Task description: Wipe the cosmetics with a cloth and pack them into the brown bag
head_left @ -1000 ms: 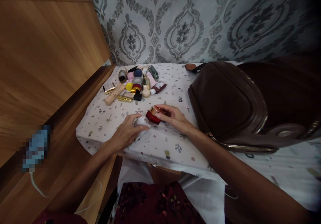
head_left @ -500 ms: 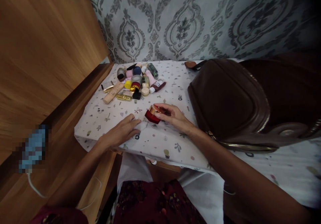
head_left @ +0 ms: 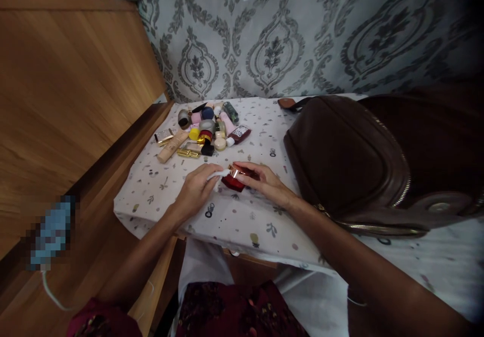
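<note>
Occupying the space above the front part of a white tablecloth (head_left: 234,221), thin fabric with small plant prints: one red jar (head_left: 233,183), glossy and angular, with a copper-toned metallic lid, held between thumb and fingers of the right hand (head_left: 266,183), which hides its right side. Left hand (head_left: 197,185): thumb and fingers pinched narrow on a white piece (head_left: 218,174), thin and tissue-like, reaching the jar's left side; contact cannot be told. Behind, toward the left: one close-packed cluster of cosmetics (head_left: 207,125), including a matte beige tube (head_left: 173,146), a shiny gold tube (head_left: 188,153) and a flat dark red packet (head_left: 240,134). Right: one bulky brown bag (head_left: 340,150), smooth, leather-like, brass-toned zips, crowding the right forearm. Left boundary: wooden panel (head_left: 75,75), flat, grained. Rear: wall covering (head_left: 276,50), grey medallions on pale ground.
</note>
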`<state>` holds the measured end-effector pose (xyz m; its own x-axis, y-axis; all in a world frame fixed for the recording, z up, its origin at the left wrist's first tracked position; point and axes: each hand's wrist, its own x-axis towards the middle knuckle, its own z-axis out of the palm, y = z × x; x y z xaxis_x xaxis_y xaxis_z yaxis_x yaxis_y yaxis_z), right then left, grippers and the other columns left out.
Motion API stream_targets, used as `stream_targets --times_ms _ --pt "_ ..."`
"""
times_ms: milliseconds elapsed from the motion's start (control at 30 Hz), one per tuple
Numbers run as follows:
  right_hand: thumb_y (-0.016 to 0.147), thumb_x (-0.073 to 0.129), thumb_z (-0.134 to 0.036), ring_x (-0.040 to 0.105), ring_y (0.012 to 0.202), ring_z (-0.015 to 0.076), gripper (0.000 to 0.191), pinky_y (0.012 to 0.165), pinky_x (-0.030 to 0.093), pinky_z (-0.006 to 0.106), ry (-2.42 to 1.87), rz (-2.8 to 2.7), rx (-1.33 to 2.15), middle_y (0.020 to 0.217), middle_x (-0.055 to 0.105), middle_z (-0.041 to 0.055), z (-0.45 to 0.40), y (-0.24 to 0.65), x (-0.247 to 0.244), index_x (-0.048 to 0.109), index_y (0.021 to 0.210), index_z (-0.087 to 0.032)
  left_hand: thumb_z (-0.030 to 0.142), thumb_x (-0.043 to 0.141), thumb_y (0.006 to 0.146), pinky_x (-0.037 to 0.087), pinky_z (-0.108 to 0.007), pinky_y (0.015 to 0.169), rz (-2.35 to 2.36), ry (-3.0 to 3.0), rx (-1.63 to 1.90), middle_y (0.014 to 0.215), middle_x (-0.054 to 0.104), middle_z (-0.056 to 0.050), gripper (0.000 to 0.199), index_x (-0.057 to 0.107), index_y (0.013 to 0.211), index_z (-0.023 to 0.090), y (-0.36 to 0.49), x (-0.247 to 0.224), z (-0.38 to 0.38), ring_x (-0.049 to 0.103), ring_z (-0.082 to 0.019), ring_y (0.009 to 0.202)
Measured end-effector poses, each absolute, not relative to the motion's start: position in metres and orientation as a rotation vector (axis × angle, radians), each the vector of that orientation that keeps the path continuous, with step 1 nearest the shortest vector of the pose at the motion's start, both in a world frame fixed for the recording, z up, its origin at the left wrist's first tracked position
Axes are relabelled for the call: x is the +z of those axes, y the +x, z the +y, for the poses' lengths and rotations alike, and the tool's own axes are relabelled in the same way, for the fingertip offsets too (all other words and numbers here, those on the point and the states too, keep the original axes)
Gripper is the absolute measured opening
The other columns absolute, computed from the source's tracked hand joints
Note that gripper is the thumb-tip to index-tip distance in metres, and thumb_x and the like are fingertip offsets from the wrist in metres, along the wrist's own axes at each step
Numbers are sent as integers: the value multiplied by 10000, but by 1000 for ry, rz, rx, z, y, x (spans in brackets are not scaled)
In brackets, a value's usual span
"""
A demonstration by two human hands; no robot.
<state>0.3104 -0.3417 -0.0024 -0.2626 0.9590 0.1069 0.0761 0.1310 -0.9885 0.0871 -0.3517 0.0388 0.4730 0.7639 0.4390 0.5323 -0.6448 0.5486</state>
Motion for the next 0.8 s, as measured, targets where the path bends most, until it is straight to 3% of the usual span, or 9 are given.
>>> stream_targets --times_ms 267,633,800 --pt "819 714 -523 572 1253 288 501 1136 388 493 -1031 -1563 1212 1324 649 56 -340 313 -4 675 1246 -262 208 453 977 484 -279 777 1066 2430 1139 883 619 -54 275 704 1089 211 107 19 -351 589 -164 827" --pt "856 648 -558 601 1198 309 494 1080 424 496 -1103 -1590 1186 1268 680 63 -339 314 -6 672 1246 -255 193 461 978 493 -276 786 971 2445 1212 943 642 -66 289 709 1125 220 95 7 -350 613 -155 876" --pt "858 641 -541 630 1109 286 529 998 478 444 -1064 -1604 1189 1208 691 63 -340 313 -4 630 1301 -251 203 478 974 490 -270 786 1064 2374 1227 916 627 -52 285 706 1145 211 97 4 -347 612 -157 862"
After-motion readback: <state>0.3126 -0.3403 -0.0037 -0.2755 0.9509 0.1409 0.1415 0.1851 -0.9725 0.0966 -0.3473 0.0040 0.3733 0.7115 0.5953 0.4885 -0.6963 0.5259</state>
